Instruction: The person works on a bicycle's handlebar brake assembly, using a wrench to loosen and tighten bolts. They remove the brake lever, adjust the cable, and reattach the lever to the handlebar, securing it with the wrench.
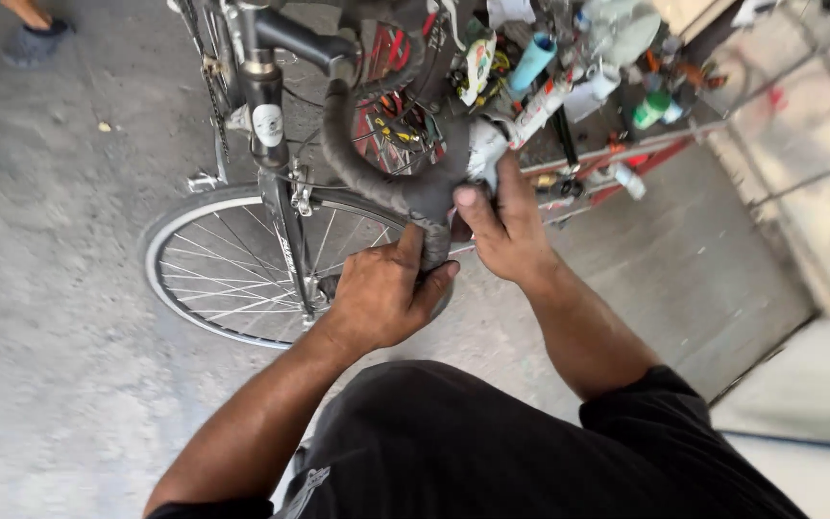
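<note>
My left hand [381, 293] has its grip clamped around the lower end of the drop handlebar [357, 163], where the dark bar tape [431, 213] finishes. My right hand [501, 226] has its grip closed on the same bar end from the other side, thumb pressed on top. The handlebar sits above the front wheel [232, 279], in front of the cluttered red tool rack [569, 106]. To do this well, I judge: keep the left grip steady, hold even tension, and lay the tape flat without wrinkles.
</note>
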